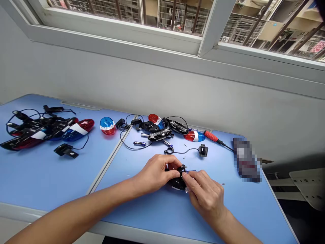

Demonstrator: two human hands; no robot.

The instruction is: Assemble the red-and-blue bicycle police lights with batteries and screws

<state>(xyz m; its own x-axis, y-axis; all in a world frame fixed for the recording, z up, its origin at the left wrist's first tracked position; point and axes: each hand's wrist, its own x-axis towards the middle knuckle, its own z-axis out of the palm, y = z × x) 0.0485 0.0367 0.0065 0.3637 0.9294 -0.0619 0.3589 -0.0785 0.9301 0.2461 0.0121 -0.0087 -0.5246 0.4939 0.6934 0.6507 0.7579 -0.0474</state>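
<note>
A black bicycle light (178, 183) lies low over the blue table, between my hands, with a small black clamp (183, 168) standing up from it. My left hand (161, 172) grips the light from the left, thumb and fingers closed on it. Thumb and forefinger of my right hand (206, 189) are pinched together beside the clamp; whatever sits between them is hidden. Below those fingertips shows a clear round piece (186, 190). A thin metal tip (222, 184) sticks out past the right hand. Behind the fingers, part of a blue battery (191, 171) is visible.
Beyond my hands lie open light housings (159, 135), red-and-blue covers (194, 136), a battery (139, 143), a cabled switch (202, 150) and a red-handled screwdriver (211, 136). Several assembled lights (78, 130) are heaped left. A blurred-out object (246, 160) rests near the right edge.
</note>
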